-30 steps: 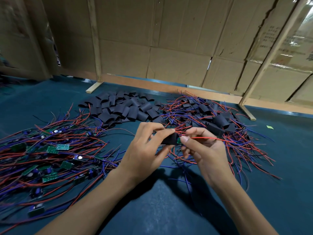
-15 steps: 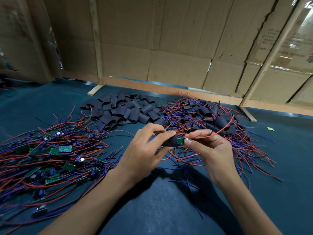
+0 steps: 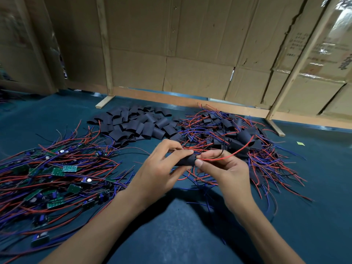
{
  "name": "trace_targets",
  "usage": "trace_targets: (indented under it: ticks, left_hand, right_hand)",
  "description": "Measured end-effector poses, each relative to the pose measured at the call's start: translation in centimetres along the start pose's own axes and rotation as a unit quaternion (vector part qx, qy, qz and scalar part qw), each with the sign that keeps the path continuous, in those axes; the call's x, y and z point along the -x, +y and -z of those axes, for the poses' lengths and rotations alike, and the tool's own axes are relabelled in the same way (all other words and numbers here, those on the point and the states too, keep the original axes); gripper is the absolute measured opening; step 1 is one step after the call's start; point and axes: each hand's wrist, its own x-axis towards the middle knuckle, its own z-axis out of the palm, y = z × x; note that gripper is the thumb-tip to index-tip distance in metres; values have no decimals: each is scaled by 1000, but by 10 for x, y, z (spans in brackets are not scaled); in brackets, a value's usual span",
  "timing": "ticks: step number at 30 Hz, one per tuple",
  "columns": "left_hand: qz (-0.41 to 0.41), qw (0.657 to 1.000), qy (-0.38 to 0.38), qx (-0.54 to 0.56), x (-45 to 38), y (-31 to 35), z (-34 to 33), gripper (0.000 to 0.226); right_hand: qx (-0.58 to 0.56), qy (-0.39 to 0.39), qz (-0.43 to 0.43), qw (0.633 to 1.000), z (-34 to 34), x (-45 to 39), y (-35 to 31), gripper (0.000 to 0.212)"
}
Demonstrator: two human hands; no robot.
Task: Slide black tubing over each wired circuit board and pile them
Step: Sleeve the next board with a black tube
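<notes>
Black tubing piece pinched between left thumb and fingertips, held above the mat, in front of both piles. Board no longer visible, so probably fully inside the sleeve; cannot confirm. Red wire exits the tube end at the right fingertips, arcs up and away to the right.

Left hand: curled, grasping the tubing. Right hand: thumb and forefinger nipping the wire right at the tube mouth.

Step in hand, by judgement: tail end of sleeving one board. Next move likely needs a last tug on the wire to centre the board, then a drop onto the finished pile just beyond the right fingers.

Loose empty sleeves beyond the left fingers. Unsleeved wired boards well left of the left hand, on the blue mat.
</notes>
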Motion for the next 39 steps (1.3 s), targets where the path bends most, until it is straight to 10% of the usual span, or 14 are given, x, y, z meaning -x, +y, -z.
trace_targets:
  ticks: [13, 25, 30, 39]
  left_hand:
    - [-30, 1000, 0, 8, -3, 12, -3, 46]
    - [228, 948, -71, -211, 4, -12, -2, 63]
    - [301, 917, -104, -241, -8, -35, 9, 54]
    - [272, 879, -242, -309, -73, -107, 27, 52]
  right_hand:
    - [-53, -14, -73, 996, 8, -9, -6, 29]
    - [-105, 392, -21, 914, 78, -36, -20, 38]
    - [-115, 329, -96, 932, 79, -39, -14, 6]
    - [-127, 165, -97, 973, 98, -44, -23, 21]
